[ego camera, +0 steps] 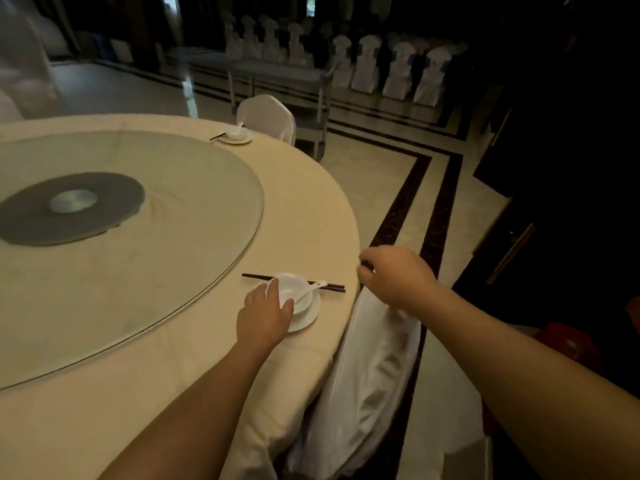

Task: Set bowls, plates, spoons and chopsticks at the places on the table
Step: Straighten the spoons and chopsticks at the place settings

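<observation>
A white plate [306, 318] lies near the table's right edge with a white bowl [292, 289] on it. A white spoon [311, 289] rests in the bowl, handle to the right. Dark chopsticks [334, 287] lie across behind the bowl. My left hand [265, 313] grips the bowl's near rim, thumb by the plate. My right hand [394, 273] hovers past the table edge above a white chair cover, fingers curled with nothing seen in them. A second setting of plate [235, 138], bowl, spoon and chopsticks lies at the far place.
The round table [173, 341] has a cream cloth and a glass turntable [121, 220] in its middle. A white-covered chair [370, 368] stands against the table at my right; another chair [266, 116] is at the far place. A metal trolley [304, 95] and rows of covered chairs stand behind.
</observation>
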### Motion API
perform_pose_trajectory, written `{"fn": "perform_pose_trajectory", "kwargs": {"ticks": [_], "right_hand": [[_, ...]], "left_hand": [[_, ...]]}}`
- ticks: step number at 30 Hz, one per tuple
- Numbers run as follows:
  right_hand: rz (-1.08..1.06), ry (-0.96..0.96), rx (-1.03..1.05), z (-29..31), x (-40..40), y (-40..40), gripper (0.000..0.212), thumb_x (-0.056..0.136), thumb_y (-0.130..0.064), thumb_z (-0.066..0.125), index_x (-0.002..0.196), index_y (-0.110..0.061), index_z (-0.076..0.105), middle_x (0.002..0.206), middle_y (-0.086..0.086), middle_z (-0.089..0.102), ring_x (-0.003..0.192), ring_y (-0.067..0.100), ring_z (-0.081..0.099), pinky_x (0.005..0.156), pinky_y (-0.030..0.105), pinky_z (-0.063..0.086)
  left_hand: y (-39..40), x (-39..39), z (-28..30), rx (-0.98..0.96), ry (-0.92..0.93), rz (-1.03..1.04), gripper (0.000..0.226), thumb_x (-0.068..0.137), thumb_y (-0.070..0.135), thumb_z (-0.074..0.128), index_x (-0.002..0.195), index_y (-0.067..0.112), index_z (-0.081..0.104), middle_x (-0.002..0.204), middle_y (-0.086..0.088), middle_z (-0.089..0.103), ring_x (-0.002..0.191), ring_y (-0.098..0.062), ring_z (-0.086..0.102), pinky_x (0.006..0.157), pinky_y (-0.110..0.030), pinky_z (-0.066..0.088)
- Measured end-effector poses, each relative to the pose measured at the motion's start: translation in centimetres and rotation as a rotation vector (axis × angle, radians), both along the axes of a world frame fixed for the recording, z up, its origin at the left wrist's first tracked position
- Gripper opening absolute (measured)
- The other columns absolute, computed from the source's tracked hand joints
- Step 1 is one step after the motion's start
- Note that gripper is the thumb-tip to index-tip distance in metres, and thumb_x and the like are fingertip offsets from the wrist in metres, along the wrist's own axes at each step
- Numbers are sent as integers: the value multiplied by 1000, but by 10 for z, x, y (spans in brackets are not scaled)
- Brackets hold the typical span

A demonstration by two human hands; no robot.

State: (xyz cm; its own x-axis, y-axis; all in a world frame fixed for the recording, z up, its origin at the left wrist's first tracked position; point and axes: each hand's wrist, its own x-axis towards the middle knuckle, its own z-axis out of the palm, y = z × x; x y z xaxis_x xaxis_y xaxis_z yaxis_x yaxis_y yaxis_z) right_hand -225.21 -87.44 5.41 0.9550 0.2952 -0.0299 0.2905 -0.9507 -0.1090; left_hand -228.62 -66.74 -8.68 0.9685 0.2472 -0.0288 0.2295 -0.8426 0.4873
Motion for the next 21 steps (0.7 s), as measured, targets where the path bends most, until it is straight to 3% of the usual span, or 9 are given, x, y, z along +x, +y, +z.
{"fn": "perform_pose_trajectory", "kwargs": {"ticks": [1, 3, 7, 11, 14, 17, 21], "right_hand": [[23, 45, 8, 0, 15, 3, 23, 92, -34, 44, 84, -25, 62, 81, -2, 61, 79, 21, 60, 74, 42, 56], [87, 80, 23, -3, 44, 11, 25, 92, -33, 45, 93, -23, 68, 87, -1, 67, 81, 21, 61, 74, 41, 56], [233, 182, 20, -25, 99, 31, 27, 91, -29, 48, 99, -19, 71, 96, 1, 70, 86, 22, 61, 75, 36, 54], [345, 351, 103, -56, 154, 53, 26, 90, -27, 55, 103, -12, 73, 103, 5, 70, 94, 25, 61, 80, 36, 52], [405, 460, 156, -82, 184, 68, 30, 89, -23, 58, 102, 0, 71, 101, 18, 71, 93, 31, 64, 85, 43, 53], [439, 548, 169, -103, 203, 77, 32, 88, -20, 58, 102, 7, 68, 102, 25, 69, 80, 27, 59, 85, 45, 52], [497, 605, 142, -126, 218, 87, 32, 90, -19, 56, 105, 7, 67, 109, 23, 68, 100, 35, 63, 90, 46, 51]], "left_hand": [[1, 6, 0, -43, 23, 36, 51, 96, 38, 46, 144, 18, 38, 140, -9, 48, 125, -30, 46, 97, -43, 46], [4, 17, -2, -175, 56, 163, 48, 95, 35, 48, 139, 16, 44, 134, -13, 51, 119, -33, 52, 96, -42, 46], [9, 26, -18, -450, 84, 494, 59, 94, 36, 52, 146, 12, 37, 143, -17, 45, 128, -34, 48, 101, -39, 40], [9, 28, -41, -582, 109, 769, 66, 92, 41, 54, 148, 12, 33, 147, -17, 40, 129, -34, 47, 96, -36, 42], [-1, 23, -53, -647, 88, 955, 68, 91, 45, 54, 149, 16, 32, 149, -15, 37, 128, -34, 47, 90, -33, 41], [-14, 23, -64, -714, 58, 1047, 65, 90, 46, 55, 148, 25, 35, 150, -11, 38, 127, -31, 48, 91, -33, 42], [-24, 37, -76, -809, -4, 1106, 62, 89, 51, 57, 144, 30, 41, 149, -8, 39, 128, -28, 47, 93, -32, 40]]}}
